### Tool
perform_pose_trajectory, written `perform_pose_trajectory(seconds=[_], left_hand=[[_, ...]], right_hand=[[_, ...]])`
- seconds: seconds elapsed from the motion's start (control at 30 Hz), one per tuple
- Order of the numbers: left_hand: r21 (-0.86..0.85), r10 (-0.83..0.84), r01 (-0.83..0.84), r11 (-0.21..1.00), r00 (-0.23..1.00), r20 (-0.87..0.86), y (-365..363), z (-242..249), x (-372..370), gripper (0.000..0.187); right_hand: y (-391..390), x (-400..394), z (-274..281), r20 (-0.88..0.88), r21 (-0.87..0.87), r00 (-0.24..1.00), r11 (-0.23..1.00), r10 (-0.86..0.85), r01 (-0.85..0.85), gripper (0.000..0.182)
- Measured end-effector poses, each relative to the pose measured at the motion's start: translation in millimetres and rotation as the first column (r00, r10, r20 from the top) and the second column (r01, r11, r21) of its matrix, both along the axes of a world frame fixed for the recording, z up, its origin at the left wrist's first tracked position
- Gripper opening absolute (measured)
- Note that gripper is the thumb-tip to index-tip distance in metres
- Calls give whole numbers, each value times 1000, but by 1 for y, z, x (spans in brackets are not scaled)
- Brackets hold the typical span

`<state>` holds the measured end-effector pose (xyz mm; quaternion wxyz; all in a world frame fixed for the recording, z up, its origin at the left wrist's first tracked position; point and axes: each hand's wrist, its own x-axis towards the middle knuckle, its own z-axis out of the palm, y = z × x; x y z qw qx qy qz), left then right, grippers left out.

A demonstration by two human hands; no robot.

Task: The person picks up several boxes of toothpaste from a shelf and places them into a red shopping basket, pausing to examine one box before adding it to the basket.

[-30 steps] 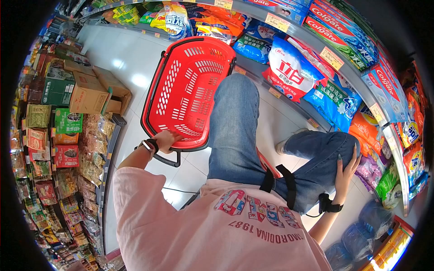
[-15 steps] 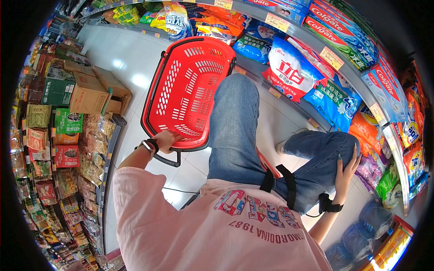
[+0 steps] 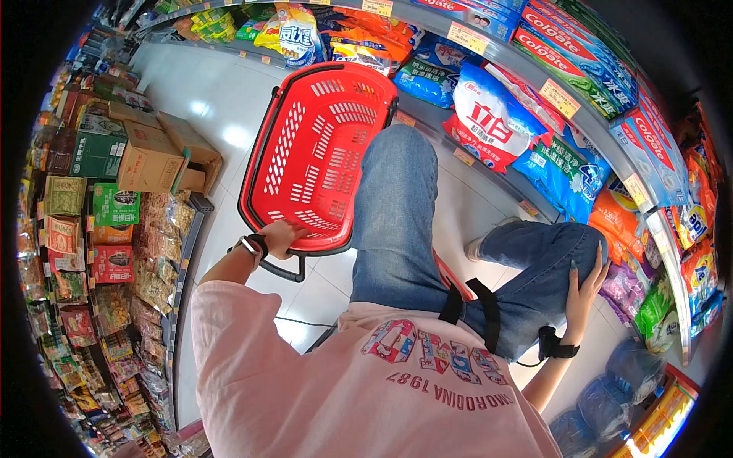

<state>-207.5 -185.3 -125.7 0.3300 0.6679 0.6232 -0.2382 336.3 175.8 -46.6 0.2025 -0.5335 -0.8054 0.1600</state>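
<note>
A red plastic shopping basket [image 3: 305, 156] with slotted walls and a black rim and handle stands on the tiled floor, left of my bent knee. My left hand [image 3: 281, 236] is closed over its near edge, thumb on the inside, with the other fingers partly hidden. On the wrist are a watch and a black strap. Over on the right, my right hand [image 3: 584, 294] lies with fingers stretched along my jeans [image 3: 527, 282] at the other knee. It holds nothing, and a black band circles that wrist.
Bagged laundry detergent [image 3: 492, 114] lines the lower shelf ahead and right, under Colgate boxes [image 3: 550, 49]. At left, a shelf of packaged snacks [image 3: 114, 263] runs beside cardboard boxes [image 3: 153, 156]. Large blue-tinted water bottles [image 3: 603, 408] stand at lower right.
</note>
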Motion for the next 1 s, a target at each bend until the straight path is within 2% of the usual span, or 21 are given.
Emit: perform_pose_trajectory(seconds=[1.0], left_hand=[[-27,-12,11,1000,998,-54,2,1,3,79]], right_hand=[[-1,-1,1,-1,-4,1000,1000,-4,4,63]])
